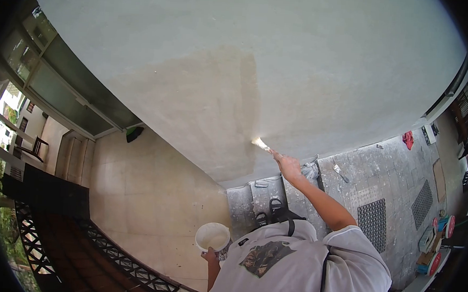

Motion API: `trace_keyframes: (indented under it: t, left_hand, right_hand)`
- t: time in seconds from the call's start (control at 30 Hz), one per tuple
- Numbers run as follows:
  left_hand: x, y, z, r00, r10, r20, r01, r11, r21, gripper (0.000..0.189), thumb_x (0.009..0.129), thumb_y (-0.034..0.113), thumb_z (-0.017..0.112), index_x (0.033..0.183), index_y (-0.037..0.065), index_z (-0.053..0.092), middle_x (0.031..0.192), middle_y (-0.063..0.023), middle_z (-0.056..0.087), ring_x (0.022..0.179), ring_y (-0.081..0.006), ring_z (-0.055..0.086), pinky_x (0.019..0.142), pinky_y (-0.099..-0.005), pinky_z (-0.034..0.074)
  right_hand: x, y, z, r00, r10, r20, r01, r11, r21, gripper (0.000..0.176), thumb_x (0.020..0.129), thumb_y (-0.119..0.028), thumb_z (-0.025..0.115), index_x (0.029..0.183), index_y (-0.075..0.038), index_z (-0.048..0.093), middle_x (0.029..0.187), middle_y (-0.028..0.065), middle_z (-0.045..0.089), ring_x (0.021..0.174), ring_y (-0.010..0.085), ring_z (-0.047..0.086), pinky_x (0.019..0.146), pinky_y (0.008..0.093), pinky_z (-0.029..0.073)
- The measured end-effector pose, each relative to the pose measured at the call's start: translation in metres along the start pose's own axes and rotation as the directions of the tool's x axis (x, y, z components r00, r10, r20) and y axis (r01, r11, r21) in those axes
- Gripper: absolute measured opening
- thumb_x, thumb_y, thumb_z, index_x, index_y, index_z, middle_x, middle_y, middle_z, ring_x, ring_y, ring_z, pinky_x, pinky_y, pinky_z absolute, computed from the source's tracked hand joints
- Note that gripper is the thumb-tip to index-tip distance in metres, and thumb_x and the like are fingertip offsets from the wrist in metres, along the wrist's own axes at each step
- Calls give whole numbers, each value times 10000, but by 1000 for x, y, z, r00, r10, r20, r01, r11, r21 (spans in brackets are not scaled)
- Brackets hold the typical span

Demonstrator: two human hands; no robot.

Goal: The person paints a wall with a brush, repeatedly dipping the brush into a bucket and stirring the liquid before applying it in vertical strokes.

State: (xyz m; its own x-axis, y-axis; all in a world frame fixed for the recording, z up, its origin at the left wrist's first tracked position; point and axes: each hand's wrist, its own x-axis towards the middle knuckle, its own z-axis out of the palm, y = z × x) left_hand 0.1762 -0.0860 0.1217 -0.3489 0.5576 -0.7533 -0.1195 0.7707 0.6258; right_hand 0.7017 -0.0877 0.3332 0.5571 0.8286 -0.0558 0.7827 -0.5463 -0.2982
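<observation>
Our right hand (290,168) grips a paintbrush (261,143), its bristles at the pale wall (329,82), along the edge of a darker patch (211,85). Our left hand (210,255) grasps a white tub (200,237) low by our side, fingers partly hidden; we cannot make out its contents. Crumpled plastic (312,169) sits behind the right wrist. Beyond, on spattered grey paving (349,193), lie dark mats (372,224) and a red cloth (408,139). Our shirt (312,274) blocks the ground beneath; black rounding crops the edges.
</observation>
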Motion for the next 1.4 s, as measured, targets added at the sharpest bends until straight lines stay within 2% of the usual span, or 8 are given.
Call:
trace_keyframes:
  t: [0.13,0.27,0.4,0.57,0.87,1.07,1.2,1.4]
  left_hand:
    - [15,9,20,936,343,82,-350,932,97,691,726,3,594,1308,13,220,1247,-203,414,1129,-308,496,943,-390,446]
    - [-35,61,55,857,483,179,-503,860,85,679,704,-7,627,1260,35,240,1219,-217,404,1151,-296,470,1014,-387,366]
    - [-70,101,86,746,581,326,-642,758,118,665,731,-20,615,1275,61,241,1132,-177,490,1009,-231,542,856,-345,456]
    - [-147,156,118,735,502,455,-653,704,278,635,733,-3,620,1273,72,295,777,-26,464,697,-114,461,620,-283,410]
    - [-187,162,148,608,528,592,-746,635,200,618,735,2,607,1279,69,322,713,-1,404,641,-103,400,612,-265,382]
    - [-187,161,148,628,490,604,-711,677,190,621,734,-1,604,1280,63,315,717,-3,413,642,-101,404,594,-264,373]
    - [-186,163,146,622,495,607,-711,682,173,622,737,-1,599,1284,64,311,710,3,409,640,-96,402,588,-258,367]
    - [-190,179,145,632,483,605,-656,750,87,609,752,-10,578,1292,70,309,740,4,430,650,-88,406,605,-249,371]
  right_hand:
    - [-32,0,15,993,26,115,-48,980,195,335,923,-290,532,1240,-197,588,960,168,667,847,359,646,745,473,502]
    - [-53,-36,-15,987,-85,138,18,903,430,305,907,-305,558,1137,-126,648,958,179,664,882,369,628,770,441,492]
    - [-68,-81,-27,933,-315,176,203,862,465,304,898,-311,573,1042,-65,679,913,168,672,854,353,633,763,413,495]
    - [-72,-131,-17,862,-391,322,309,909,278,271,893,-264,537,871,-34,680,854,190,665,852,358,641,762,444,509]
    - [-65,-142,73,846,-368,386,386,922,33,167,791,-118,567,853,-16,683,878,203,673,832,341,680,717,437,542]
    - [-75,-127,64,772,-351,530,326,934,144,298,841,-247,592,908,29,683,897,219,674,839,373,666,738,435,532]
    - [-62,-104,36,788,-316,528,84,905,417,315,799,-285,672,841,25,696,748,173,668,691,299,645,657,413,499]
    - [-58,-49,28,801,-314,510,-290,542,789,283,874,-294,655,802,-23,693,518,-32,479,446,92,409,423,281,310]
